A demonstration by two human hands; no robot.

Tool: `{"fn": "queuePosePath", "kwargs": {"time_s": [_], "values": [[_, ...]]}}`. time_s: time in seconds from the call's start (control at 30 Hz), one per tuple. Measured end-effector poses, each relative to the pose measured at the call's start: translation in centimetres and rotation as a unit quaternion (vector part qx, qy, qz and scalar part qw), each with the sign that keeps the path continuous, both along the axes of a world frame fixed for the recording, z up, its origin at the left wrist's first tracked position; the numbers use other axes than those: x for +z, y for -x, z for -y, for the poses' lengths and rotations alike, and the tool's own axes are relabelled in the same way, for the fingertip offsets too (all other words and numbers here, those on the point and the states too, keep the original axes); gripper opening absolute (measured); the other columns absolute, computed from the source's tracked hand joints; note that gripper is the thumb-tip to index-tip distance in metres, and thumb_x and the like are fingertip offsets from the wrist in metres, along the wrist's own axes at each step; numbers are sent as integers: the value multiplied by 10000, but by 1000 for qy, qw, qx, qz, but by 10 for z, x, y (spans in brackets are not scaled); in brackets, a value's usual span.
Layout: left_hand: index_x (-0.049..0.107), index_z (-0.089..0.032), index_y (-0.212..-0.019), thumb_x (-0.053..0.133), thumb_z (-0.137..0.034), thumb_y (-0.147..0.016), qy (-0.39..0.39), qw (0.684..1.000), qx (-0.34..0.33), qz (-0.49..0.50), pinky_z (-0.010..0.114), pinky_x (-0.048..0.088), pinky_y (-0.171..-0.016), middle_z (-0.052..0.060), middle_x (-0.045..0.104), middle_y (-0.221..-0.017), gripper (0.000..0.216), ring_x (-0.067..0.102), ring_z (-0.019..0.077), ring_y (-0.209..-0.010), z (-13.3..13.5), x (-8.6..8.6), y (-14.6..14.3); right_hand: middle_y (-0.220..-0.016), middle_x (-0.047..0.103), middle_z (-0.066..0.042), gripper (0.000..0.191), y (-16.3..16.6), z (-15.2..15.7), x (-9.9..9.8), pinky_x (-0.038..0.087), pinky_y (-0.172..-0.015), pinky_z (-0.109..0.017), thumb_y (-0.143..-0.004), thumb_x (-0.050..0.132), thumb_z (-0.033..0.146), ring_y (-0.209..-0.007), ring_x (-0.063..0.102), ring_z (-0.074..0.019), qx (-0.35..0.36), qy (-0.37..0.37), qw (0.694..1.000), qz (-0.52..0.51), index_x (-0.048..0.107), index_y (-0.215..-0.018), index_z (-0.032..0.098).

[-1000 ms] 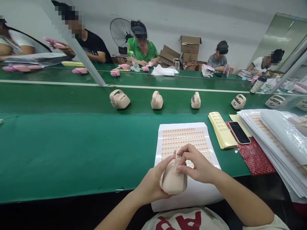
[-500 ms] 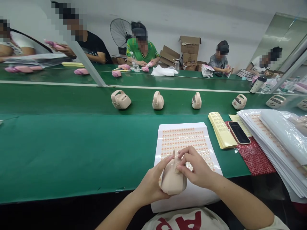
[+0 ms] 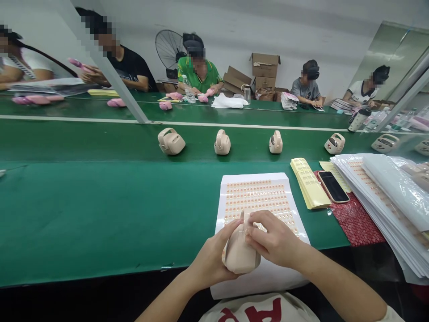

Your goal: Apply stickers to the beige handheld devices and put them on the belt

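Note:
A small beige device with a carry handle [image 3: 241, 257] is in my left hand [image 3: 212, 255], which wraps its left side and underside, thumb near the handle. My right hand [image 3: 276, 237] is closed against the right side of the handle, fingers curled and the tips pressed where the handle joins the body. Those fingertips hide whatever lies under them. Beneath and beyond the device lies a white sheet with rows of small orange stickers [image 3: 256, 197], its near end hanging over the table edge.
Several similar beige devices [image 3: 222, 143] stand in a row across the green table [image 3: 100, 210]. On the right are yellow sticker sheets [image 3: 310, 185], a phone [image 3: 333, 187], a red mat [image 3: 358, 219] and stacked white sheets [image 3: 378, 201]. Co-workers sit opposite, beyond a slanted post [image 3: 124, 89].
My right fingers have curled in closer against the handle side, covering the round spot seen before. The device stays in my left hand. A co-worker opposite has lowered a card to the table.

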State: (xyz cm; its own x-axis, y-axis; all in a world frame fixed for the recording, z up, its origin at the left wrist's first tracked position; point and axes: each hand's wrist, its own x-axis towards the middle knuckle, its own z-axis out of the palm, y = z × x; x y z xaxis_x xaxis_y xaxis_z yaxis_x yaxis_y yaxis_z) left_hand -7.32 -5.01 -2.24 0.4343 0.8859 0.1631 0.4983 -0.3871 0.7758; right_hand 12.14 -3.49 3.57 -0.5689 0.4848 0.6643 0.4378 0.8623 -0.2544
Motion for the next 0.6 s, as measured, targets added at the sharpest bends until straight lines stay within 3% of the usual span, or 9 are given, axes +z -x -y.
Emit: {"fn": "queuePosePath", "kwargs": {"time_s": [0.17, 0.47, 0.6], "values": [[315, -297, -1294, 757, -230, -483, -28, 999, -6, 32, 378, 480, -807, 89, 522, -1264, 926, 587, 296, -990, 0, 1, 0, -924, 539, -100, 17, -2, 2, -2, 510, -696, -307, -831, 496, 178, -851, 519, -176, 1, 35, 999, -23, 508, -824, 168], [266, -309, -1317, 738, -221, -494, -51, 998, -19, 21, 362, 486, -782, 95, 500, -1278, 953, 579, 291, -1000, 1, 3, -4, -893, 524, -51, 109, 2, 6, -4, 483, -725, -313, -781, 522, 125, -869, 523, -157, -51, 209, 969, -121, 502, -692, 184], [219, -338, -1318, 721, -182, -501, -77, 997, -26, 11, 349, 490, -773, 90, 470, -1301, 971, 560, 285, -1038, 0, 5, -5, -917, 506, -54, 117, 4, 8, -8, 470, -762, -335, -789, 495, 128, -911, 507, -166, -47, 238, 962, -129, 478, -692, 192]]}}
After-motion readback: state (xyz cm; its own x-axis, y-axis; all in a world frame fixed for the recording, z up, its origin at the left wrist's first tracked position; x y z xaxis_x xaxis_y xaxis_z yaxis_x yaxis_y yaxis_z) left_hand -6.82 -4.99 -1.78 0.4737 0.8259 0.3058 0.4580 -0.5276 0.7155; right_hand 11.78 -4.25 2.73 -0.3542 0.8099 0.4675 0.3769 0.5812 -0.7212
